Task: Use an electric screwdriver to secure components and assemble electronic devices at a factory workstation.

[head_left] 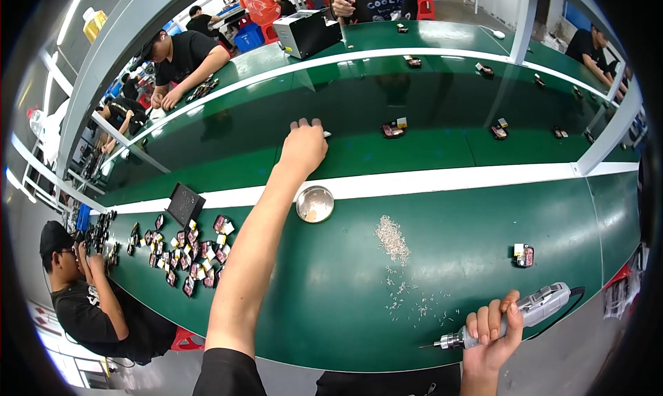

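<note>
My left hand (304,147) is stretched far forward over the dark green conveyor belt, its fingers curled downward. A small whitish bit shows beside those fingers; the rest of what they hold, if anything, is hidden. At the lower right my right hand (493,330) grips a grey electric screwdriver (545,304), its bit pointing left just above the green worktop. Close to this tool lies a pile of small silvery screws (392,240), with loose ones scattered toward me. Beyond them, near my left forearm, stands a round metal dish (315,204). A small black device with a white tag (524,256) rests alone on the right.
Many black devices with tags (190,254) cluster left of my forearm, beside a black tray (185,204). A white rail (428,180) divides worktop from belt, where more devices (394,128) lie. Grey frame posts (611,137) rise around. Co-workers (90,285) sit nearby.
</note>
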Available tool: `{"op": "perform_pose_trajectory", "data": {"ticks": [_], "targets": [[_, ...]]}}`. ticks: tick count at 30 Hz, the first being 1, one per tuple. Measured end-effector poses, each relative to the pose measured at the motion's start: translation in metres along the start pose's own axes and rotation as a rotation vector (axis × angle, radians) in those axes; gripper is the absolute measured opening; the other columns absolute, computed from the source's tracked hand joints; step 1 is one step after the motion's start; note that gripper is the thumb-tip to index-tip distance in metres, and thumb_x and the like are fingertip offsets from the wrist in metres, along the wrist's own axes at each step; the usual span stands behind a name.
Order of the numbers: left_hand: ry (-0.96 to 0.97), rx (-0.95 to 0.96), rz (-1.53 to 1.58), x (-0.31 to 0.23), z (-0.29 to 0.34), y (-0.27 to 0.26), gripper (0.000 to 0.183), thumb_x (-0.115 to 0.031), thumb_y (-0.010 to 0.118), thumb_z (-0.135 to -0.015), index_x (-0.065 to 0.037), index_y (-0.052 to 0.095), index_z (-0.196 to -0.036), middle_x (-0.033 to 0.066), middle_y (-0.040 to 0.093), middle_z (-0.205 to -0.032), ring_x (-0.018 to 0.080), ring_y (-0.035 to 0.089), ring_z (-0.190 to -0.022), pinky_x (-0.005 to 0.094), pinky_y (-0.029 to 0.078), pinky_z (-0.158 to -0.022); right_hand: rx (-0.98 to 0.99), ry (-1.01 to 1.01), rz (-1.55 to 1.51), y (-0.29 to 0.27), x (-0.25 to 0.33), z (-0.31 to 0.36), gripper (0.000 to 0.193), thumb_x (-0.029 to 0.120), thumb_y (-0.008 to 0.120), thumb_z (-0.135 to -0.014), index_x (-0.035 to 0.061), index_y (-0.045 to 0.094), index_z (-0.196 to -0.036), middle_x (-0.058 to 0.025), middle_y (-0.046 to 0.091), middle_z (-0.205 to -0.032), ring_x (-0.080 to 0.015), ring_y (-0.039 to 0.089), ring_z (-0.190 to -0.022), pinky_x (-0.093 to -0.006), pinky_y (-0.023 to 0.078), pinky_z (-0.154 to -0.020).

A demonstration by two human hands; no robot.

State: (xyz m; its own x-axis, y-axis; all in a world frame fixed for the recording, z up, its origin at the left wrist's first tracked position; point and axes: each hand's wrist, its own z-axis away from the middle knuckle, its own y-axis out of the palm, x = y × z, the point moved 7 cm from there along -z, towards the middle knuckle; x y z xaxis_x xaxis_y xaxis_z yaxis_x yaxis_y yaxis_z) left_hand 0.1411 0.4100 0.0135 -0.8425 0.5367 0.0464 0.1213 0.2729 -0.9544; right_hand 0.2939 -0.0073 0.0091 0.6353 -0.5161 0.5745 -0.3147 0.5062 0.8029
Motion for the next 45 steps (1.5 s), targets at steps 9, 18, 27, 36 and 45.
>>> {"op": "perform_pose_trajectory", "data": {"ticks": [9,18,27,36,45], "targets": [[0.199,-0.094,0.475,-0.002,0.109,-0.076,0.038,-0.001,0.061,-0.078,-0.002,0.058,-0.115,0.0165,0.057,-0.107,0.0305,0.059,-0.095,0.0366,0.049,-0.084,0.022,0.064,-0.015,0.000,-0.001,0.013,0.016,0.019,0.047,-0.093,0.0104,0.038,-0.083,0.0030,0.031,-0.049,-0.0072,0.031,-0.037,-0.0256,0.035,-0.042],[0.429,-0.039,0.474,-0.087,0.307,-0.109,0.045,0.003,0.064,-0.066,0.001,0.061,-0.111,0.0174,0.056,-0.122,0.0328,0.057,-0.106,0.0391,0.049,-0.078,0.214,0.330,0.019,0.024,-0.058,0.041,0.011,0.019,0.047,-0.092,0.0101,0.042,-0.087,0.0014,0.034,-0.050,-0.0100,0.034,-0.040,-0.0290,0.036,-0.048],[0.173,0.008,0.545,-0.082,0.304,-0.114,0.034,0.009,0.067,-0.067,0.002,0.061,-0.100,0.0134,0.064,-0.101,0.0325,0.061,-0.094,0.0384,0.051,-0.078,0.193,0.584,0.016,0.026,-0.114,0.103,0.008,0.010,0.049,-0.091,0.0080,0.043,-0.087,-0.0017,0.039,-0.054,-0.0130,0.041,-0.046,-0.0307,0.039,-0.053],[0.289,-0.068,0.617,-0.115,0.314,-0.111,0.029,0.009,0.068,-0.066,0.006,0.059,-0.094,0.0156,0.061,-0.095,0.0317,0.061,-0.087,0.0366,0.053,-0.069,0.121,0.628,0.273,0.010,-0.116,0.122,0.007,0.013,0.050,-0.090,0.0108,0.044,-0.087,-0.0011,0.039,-0.054,-0.0130,0.041,-0.046,-0.0305,0.039,-0.054],[0.377,-0.034,0.580,-0.140,0.329,-0.119,0.028,0.003,0.065,-0.066,0.014,0.061,-0.091,0.0233,0.062,-0.100,0.0356,0.061,-0.093,0.0378,0.056,-0.070,0.067,0.551,0.255,0.008,-0.110,0.115,0.011,0.003,0.056,-0.088,0.0022,0.047,-0.093,-0.0076,0.051,-0.074,-0.0160,0.051,-0.065,-0.0295,0.042,-0.061]]}}
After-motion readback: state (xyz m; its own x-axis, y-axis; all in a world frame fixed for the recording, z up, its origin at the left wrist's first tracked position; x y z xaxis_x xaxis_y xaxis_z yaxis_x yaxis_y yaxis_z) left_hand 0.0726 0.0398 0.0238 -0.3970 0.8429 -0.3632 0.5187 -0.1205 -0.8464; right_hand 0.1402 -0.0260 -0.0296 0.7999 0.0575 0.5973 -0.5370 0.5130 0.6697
